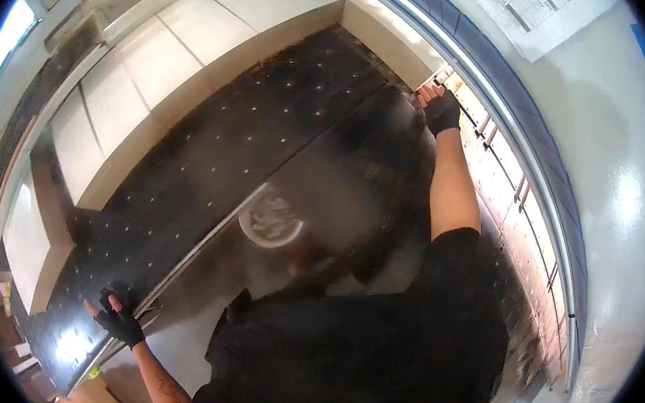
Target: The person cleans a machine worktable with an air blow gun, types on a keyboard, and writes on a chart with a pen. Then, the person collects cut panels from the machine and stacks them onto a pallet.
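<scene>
A large dark surface (228,139) with rows of small pale dots spreads out before me. A straight seam crosses it, and along its nearer part runs a thin pale strip or edge (208,234). On the smoother dark area sits a round whitish mark (271,218), its detail blurred. My left hand (120,323), in a black fingerless glove, is at the lower left beside the pale strip, fingers apart; a small dark shape near its fingers is unclear. My right hand (439,110), gloved alike, reaches to the far right corner with fingers stretched out near the light border's end.
A raised cream-coloured border (153,71) runs along the far and left sides. On the right, a metal rail (540,167) curves past a bright slot with rods (519,189). Printed paper (527,16) lies at the top right on a pale surface (620,220).
</scene>
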`<control>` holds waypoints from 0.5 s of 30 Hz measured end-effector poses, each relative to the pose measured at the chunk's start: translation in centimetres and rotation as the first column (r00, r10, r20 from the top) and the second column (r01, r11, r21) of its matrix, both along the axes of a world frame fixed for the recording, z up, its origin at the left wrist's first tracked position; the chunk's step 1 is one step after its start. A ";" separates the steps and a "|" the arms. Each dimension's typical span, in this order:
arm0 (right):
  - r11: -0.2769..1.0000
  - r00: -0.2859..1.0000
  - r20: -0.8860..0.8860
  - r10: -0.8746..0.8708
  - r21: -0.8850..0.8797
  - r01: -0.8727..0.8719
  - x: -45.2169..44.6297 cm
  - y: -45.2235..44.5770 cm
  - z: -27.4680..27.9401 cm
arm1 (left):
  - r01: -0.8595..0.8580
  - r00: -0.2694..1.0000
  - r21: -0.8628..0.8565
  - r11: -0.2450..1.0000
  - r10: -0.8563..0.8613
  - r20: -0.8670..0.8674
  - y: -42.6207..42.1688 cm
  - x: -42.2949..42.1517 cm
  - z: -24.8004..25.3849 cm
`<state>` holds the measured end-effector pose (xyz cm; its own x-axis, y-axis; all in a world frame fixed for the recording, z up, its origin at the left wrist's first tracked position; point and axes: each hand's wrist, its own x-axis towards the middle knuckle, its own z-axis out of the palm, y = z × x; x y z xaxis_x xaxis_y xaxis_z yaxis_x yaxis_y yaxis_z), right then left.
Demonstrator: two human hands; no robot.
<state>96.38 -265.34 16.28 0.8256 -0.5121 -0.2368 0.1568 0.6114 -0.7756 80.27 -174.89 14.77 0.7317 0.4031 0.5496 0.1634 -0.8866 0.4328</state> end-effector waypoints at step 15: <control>0.431 0.965 -0.091 0.246 -0.882 -0.193 -2.1 -1.0 -0.8 | 0.000 0.995 0.641 0.768 0.063 -0.076 2.1 1.8 -2.9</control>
